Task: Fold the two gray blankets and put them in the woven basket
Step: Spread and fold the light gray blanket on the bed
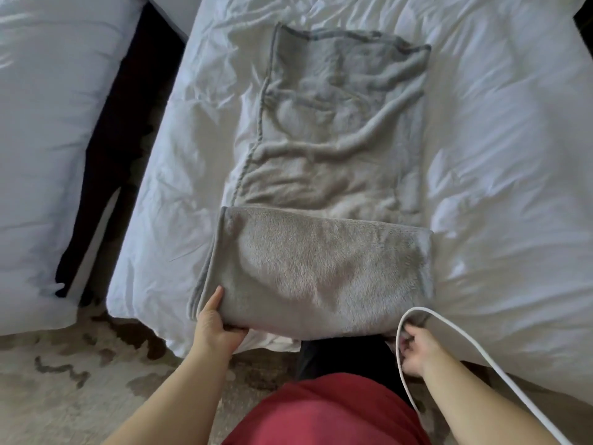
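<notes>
- Head view: a gray blanket (324, 149) lies lengthwise on the white-covered bed (500, 162). It runs from the bed's near edge up toward the middle of the bed, rumpled in soft ridges, with a darker hem along its far and left sides.
- The blanket's near part is doubled over and shows a plush face. The straight far edge of that fold crosses the blanket's full width, a little in from the bed's near edge.
- The left hand (218, 322) grips the doubled part's left corner at the bed's near edge, thumb lying on top and fingers curled beneath the cloth.
- The right hand (414, 348) holds the right corner at the same edge, fingers curled into the cloth. How much cloth it has gathered cannot be told.
- A white cable (481, 354) loops over the right hand and runs down along the right forearm, across the bed's near right corner.
- Left of the bed, across a dark gap, lies a second white bed (48, 149).
- Below the bed's near edge are patterned carpet (64, 390), a dark trouser leg (340, 354) and a red shirt (324, 412).
</notes>
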`<state>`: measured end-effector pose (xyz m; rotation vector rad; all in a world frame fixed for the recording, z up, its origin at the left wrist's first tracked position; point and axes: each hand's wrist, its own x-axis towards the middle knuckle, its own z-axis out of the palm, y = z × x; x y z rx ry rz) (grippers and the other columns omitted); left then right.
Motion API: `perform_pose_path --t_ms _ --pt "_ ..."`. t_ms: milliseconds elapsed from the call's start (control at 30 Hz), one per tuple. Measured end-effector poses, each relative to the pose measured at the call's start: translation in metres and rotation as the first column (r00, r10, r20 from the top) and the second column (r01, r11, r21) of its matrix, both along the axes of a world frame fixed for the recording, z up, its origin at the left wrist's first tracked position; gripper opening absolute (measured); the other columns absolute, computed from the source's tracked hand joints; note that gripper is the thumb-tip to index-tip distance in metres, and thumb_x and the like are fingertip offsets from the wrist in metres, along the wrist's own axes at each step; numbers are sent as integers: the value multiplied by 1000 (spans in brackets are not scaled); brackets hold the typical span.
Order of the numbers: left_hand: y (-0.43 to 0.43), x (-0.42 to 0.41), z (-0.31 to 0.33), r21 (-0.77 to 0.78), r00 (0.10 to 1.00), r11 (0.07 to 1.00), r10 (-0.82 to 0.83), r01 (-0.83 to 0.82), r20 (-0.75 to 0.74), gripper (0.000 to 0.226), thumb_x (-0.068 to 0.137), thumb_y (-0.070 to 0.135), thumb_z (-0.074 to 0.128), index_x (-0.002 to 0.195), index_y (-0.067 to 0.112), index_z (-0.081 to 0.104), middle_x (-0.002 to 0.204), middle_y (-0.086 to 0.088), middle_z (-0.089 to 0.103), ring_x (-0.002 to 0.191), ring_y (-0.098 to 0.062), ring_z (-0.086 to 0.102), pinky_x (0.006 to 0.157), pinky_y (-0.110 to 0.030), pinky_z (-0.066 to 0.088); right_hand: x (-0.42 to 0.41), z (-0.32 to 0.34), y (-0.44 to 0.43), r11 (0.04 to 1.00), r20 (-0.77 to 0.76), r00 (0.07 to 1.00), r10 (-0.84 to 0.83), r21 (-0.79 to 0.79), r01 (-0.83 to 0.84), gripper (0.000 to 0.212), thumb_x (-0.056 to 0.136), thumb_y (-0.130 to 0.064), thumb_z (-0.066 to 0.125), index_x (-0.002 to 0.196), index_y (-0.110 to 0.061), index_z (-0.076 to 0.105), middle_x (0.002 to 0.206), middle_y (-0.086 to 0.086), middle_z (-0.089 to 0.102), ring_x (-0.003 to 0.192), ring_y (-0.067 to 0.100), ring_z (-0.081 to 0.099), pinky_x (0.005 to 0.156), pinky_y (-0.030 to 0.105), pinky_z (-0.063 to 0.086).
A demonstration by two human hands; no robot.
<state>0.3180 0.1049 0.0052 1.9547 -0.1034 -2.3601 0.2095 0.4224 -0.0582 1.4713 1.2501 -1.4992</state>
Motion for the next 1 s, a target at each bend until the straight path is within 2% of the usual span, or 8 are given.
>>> perform_pose_path --t_ms 100,333,467,533,600,700,800,1000 --pt "-1 4 21 -86 996 993 -85 85 3 48 69 32 80 105 6 60 103 -15 67 92 -33 64 55 -41 54 9 7 3 996 -29 998 -54 -68 52 26 97 -20 49 72 -13 48 40 4 53 64 16 47 65 31 45" --pt "3 24 52 -260 992 957 -112 124 64 56 75 30 78 123 18 52 110 -6 59 93 -24 57 79 -39 49 38 35 14 946 -148 946 -290 -195 259 25 99 -19 40 77 -10 48 81 11 47 75 24 50 61 43 52" --pt "10 30 55 -230 990 963 -135 141 43 54 78 30 76 121 16 47 100 -11 56 86 -31 56 68 -47 49 54 35 10 949 -102 964 -247 -225 219 27 100 -23 44 103 2 53 123 25 50 115 41 49 106 47 38" --pt "11 30 48 -207 993 971 -118 120 19 55 79 30 76 123 14 47 103 -12 57 86 -34 57 61 -49 49 61 27 0 960 3 989 -150 -239 146 50 98 -29 50 133 5 43 131 25 48 118 39 49 110 46 34" --pt "10 31 35 -216 993 969 -109 117 50 60 79 32 75 128 12 47 111 -13 56 89 -33 58 61 -48 49 65 16 -14 955 46 987 -155 -250 162 67 93 -33 58 139 9 32 138 25 43 127 36 46 110 46 34" --pt "4 36 13 -213 988 968 -112 132 106 56 78 34 75 123 12 49 103 -12 56 86 -31 58 57 -45 48 68 -9 -34 938 26 977 -213 -275 211 75 88 -45 62 134 7 34 133 21 45 124 35 47 110 46 34" --pt "-5 41 -4 -209 984 969 -106 135 146 56 77 33 76 121 11 50 102 -13 56 88 -31 58 61 -45 50 62 -27 -40 898 -51 938 -344 -309 313 71 82 -58 60 124 -3 44 114 15 52 98 31 54 104 47 35" --pt "-11 46 -5 -236 973 953 -148 188 178 41 81 26 73 113 13 50 94 -8 53 82 -25 54 62 -41 47 29 3 -29 856 -190 862 -469 -338 391 44 81 -50 64 117 -25 60 112 13 60 101 39 53 92 62 40"
